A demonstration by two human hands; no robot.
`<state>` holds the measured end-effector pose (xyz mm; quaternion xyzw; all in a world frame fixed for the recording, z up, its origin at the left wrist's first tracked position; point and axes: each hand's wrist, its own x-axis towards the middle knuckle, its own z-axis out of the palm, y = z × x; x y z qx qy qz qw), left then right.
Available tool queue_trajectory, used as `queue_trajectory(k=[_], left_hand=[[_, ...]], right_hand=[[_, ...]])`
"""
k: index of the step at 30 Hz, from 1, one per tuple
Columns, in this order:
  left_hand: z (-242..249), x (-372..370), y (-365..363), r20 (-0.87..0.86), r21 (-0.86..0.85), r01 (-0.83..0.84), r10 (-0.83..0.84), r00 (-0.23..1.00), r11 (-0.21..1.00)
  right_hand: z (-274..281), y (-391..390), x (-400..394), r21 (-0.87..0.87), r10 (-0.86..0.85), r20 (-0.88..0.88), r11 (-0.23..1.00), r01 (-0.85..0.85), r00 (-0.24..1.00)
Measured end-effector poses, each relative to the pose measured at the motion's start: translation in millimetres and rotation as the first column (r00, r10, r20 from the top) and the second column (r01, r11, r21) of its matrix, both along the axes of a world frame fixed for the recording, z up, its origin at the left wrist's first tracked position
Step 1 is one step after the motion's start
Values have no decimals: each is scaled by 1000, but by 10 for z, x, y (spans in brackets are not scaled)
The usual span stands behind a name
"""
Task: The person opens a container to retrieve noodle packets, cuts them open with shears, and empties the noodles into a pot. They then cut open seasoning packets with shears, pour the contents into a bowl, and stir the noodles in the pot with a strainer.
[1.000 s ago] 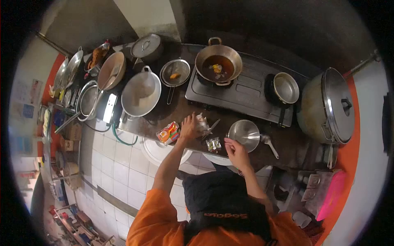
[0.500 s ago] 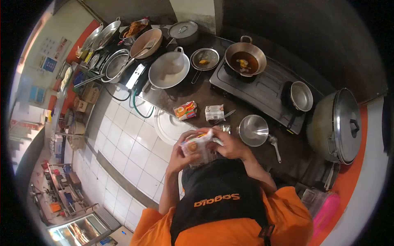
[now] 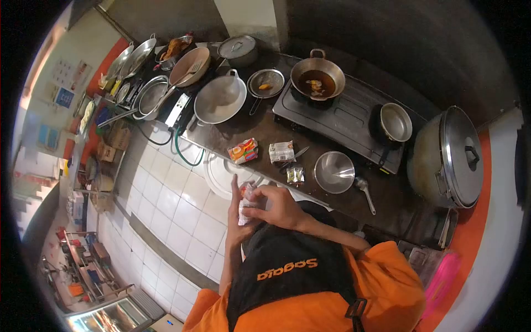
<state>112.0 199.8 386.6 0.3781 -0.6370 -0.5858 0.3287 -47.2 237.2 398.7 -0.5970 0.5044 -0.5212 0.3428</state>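
A white and red instant noodle packet [image 3: 243, 211] is held between my two hands in front of the apron, partly covered by fingers. My left hand [image 3: 234, 222] supports it from the left with the fingers stretched up along its side. From the right, my right hand [image 3: 279, 208] grips it with bent fingers and thumb. On the counter just beyond lie a red and yellow noodle packet [image 3: 243, 151], a white noodle packet [image 3: 282, 151] and small shiny sachets [image 3: 295, 175]. A knife [image 3: 301, 151] rests beside the white packet.
A steel pan [image 3: 334, 172] and a spoon [image 3: 364, 195] are at the counter's right. On the stove [image 3: 343, 119] stand a wok of brown liquid [image 3: 318, 79] and a small pot [image 3: 395, 122]. A large lidded pot [image 3: 442, 157] is far right; a strainer [image 3: 266, 83] and big wok [image 3: 220, 98] stand left.
The packet has turned narrow side toward me and looks more bunched up between my hands. My right hand has moved left and down, uncovering the sachets. The whole view has shifted slightly.
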Motion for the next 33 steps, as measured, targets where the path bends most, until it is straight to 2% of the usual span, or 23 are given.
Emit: queue_trajectory(k=[1,3,5,6,7,8,10,11,13,14,17,18,21,22,23,25,26,28,29,30,31,32,33], left_hand=[[-48,17,-21,38,-105,19,-15,999,994],[-142,34,-32,117,-303,63,-29,993,951],[-198,14,-4,1,-126,51,-51,999,991],[-227,1,13,-57,-36,52,-54,997,998],[-275,8,32,-115,59,56,-49,992,997],[-377,30,36,-223,254,131,-73,972,958],[-256,-30,101,-235,333,130,-51,971,934],[-221,-77,132,-243,371,128,-37,969,920],[-262,-78,188,-306,333,180,-75,949,926],[-292,-41,226,-300,324,209,-109,948,923],[-515,85,266,-306,411,236,-111,945,880],[-630,87,276,-368,440,240,-70,927,865],[-636,15,264,-568,470,292,32,822,833],[-656,18,258,-614,497,312,75,786,809],[-668,38,296,-653,525,334,118,748,783],[-498,42,292,-640,576,333,160,752,746],[-375,61,288,-625,612,338,175,761,714],[-386,99,290,-547,625,271,164,821,732],[-400,92,262,-533,545,252,99,840,800],[-416,92,263,-510,462,235,39,859,855],[-412,91,270,-478,376,223,-18,878,900],[-383,106,243,-303,263,195,-111,947,945],[-332,103,229,-318,264,223,-133,939,938]], right_hand=[[41,20,-33,96,27,68,995,-33,997],[-39,43,-70,212,74,22,974,-77,997],[-138,56,-118,332,144,-13,934,-131,990],[-48,91,-130,288,136,-56,951,-114,989],[-46,119,-102,190,91,-21,978,-86,996],[-52,152,-66,93,56,18,994,-58,998],[-87,139,-60,-56,32,54,998,-29,998],[-72,135,-103,31,61,50,998,-63,997],[-11,153,-195,208,119,44,970,-126,992],[-8,151,-225,249,205,-63,951,-184,977],[-240,223,-148,132,204,-113,973,-189,972],[-274,220,-108,40,175,-137,984,-171,975],[-390,301,26,-61,46,-195,996,-59,980],[-426,297,-7,-183,86,-302,972,-146,949],[-448,326,-22,-192,114,-312,965,-180,943],[-481,284,-40,-239,133,-327,946,-218,936],[-465,281,-72,-208,150,-369,949,-239,917],[-217,235,-39,-141,81,-200,984,-110,977],[-63,194,-47,-100,36,-120,994,-48,992],[50,118,-59,-200,2,-169,979,-36,986],[107,90,-92,-204,54,-229,974,-102,972],[144,87,-145,-202,106,-287,965,-168,952],[183,101,-197,-196,157,-343,952,-234,926]])
